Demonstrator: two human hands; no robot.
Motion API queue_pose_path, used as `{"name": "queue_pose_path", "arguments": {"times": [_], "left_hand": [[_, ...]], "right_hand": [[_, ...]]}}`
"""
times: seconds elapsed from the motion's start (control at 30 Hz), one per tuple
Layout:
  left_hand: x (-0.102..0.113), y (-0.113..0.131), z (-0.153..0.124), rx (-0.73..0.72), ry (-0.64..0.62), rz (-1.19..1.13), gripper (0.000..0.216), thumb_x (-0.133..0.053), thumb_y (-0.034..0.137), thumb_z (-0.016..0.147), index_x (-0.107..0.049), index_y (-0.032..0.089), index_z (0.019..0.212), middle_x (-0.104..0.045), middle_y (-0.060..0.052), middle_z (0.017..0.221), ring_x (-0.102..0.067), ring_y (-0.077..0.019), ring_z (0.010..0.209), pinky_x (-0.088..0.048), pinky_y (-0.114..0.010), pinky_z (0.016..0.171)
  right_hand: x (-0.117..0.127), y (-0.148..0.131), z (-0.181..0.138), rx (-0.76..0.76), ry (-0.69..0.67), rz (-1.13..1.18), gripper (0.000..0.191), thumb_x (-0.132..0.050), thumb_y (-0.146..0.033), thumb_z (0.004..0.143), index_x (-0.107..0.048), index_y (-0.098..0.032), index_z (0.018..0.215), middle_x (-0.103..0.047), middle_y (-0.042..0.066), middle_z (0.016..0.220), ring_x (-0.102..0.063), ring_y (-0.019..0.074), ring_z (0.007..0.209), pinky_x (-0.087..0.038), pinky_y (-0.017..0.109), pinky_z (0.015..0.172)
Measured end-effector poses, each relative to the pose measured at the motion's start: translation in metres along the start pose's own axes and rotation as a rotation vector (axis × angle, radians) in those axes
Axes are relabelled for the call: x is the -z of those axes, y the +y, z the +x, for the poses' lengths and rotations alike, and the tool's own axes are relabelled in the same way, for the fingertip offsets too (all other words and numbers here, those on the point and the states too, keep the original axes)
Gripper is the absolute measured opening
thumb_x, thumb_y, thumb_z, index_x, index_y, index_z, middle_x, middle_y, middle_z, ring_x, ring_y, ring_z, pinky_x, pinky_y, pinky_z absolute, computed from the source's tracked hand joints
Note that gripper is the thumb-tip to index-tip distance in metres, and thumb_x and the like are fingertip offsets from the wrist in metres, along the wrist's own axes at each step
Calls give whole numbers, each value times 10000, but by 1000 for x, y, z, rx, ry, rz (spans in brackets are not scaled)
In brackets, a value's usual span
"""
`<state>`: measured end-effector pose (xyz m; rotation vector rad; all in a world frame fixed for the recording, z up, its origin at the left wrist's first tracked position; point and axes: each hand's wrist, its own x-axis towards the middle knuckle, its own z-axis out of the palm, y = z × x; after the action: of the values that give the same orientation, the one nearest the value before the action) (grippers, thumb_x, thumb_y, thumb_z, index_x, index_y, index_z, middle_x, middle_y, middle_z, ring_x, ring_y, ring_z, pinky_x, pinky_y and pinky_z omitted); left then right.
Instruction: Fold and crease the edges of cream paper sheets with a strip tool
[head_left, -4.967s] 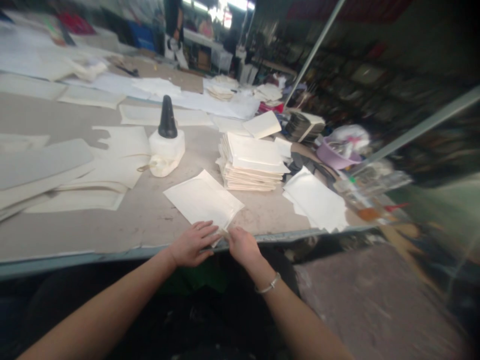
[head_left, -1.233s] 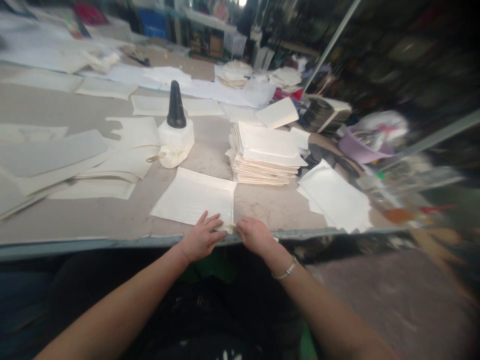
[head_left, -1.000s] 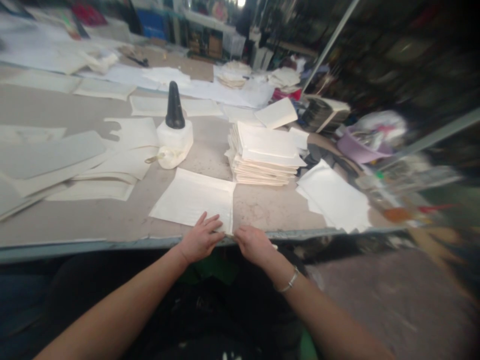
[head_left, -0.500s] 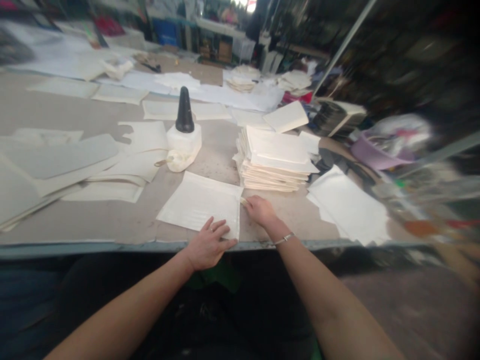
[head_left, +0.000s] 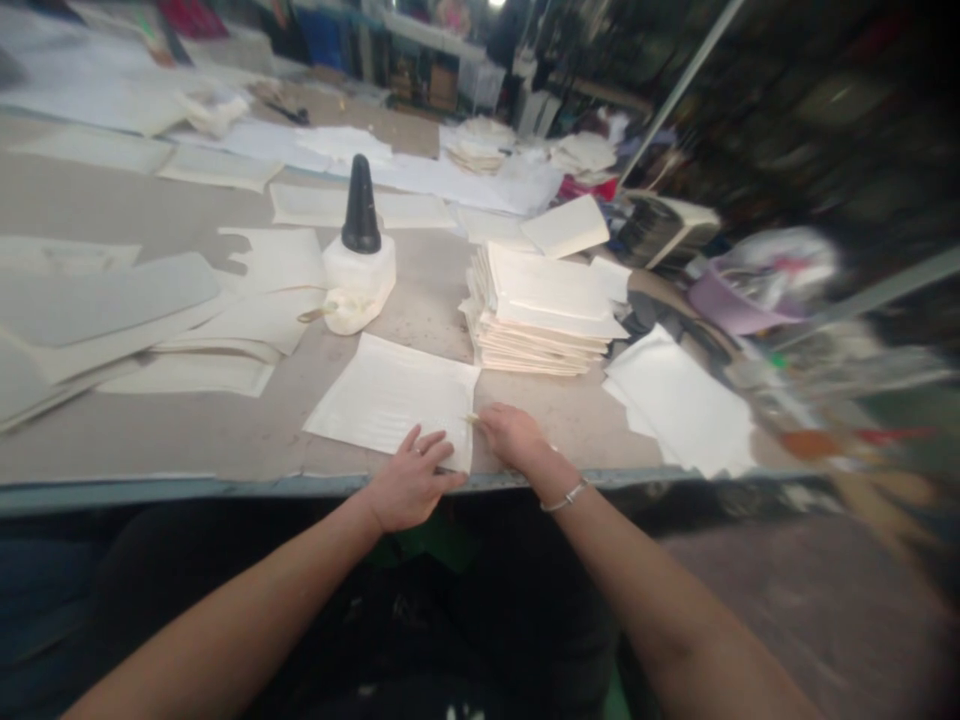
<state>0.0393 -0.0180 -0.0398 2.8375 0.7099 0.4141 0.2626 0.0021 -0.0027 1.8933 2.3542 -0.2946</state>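
Note:
A cream-white rectangular sheet (head_left: 386,390) lies flat near the table's front edge. On its lower right corner rests my left hand (head_left: 414,485), fingers spread and pressing lightly on the surface. My right hand (head_left: 511,437) is closed around a small, thin yellowish stick (head_left: 472,418). The stick's tip touches the sheet's right edge, and most of the stick is hidden in my fingers. Just behind my right hand stands a thick stack of cream sheets (head_left: 555,300). A white plastic container with a black cone-shaped top (head_left: 361,210) stands behind the sheet.
Overlapping cream pieces (head_left: 150,310) spread over the left of the table (head_left: 420,300). Loose white sheets (head_left: 679,400) lie at the right. A purple basin (head_left: 731,295) stands beyond them, and more paper (head_left: 412,185) covers the far side.
My right hand has moved the stick down along the sheet's right edge, towards me. My left hand stays on the sheet's corner. The whole view has shifted slightly.

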Motion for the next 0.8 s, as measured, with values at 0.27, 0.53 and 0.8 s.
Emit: {"name": "queue_pose_path", "arguments": {"times": [0.27, 0.53, 0.8], "left_hand": [[-3, -2, -2, -25, 0, 1, 453, -569, 154, 759, -618, 362, 1159, -495, -84, 1218, -364, -343, 1281, -224, -633, 1064], [-5, -4, -4, -35, -20, -6, 468, -567, 146, 752, -615, 361, 1166, -513, -79, 1230, -366, -354, 1293, -214, -652, 1064], [-5, -8, -11, -57, 59, -102, 313, -516, 138, 780, -639, 232, 1052, -604, -63, 1190, -396, -266, 1317, -192, -535, 1140]], "right_hand": [[-11, -16, -41, 45, -1, 46, 235, -425, -254, 938, -649, -183, 938, -652, 70, 918, -592, 163, 819, -423, 243, 712], [-19, -33, -65, 40, 21, 80, 232, -409, -234, 938, -635, -191, 914, -647, 58, 915, -583, 163, 825, -414, 243, 705], [-13, -11, -52, 14, 96, 202, 246, -456, -303, 940, -647, -191, 833, -660, 40, 844, -592, 153, 802, -417, 232, 721]]}}
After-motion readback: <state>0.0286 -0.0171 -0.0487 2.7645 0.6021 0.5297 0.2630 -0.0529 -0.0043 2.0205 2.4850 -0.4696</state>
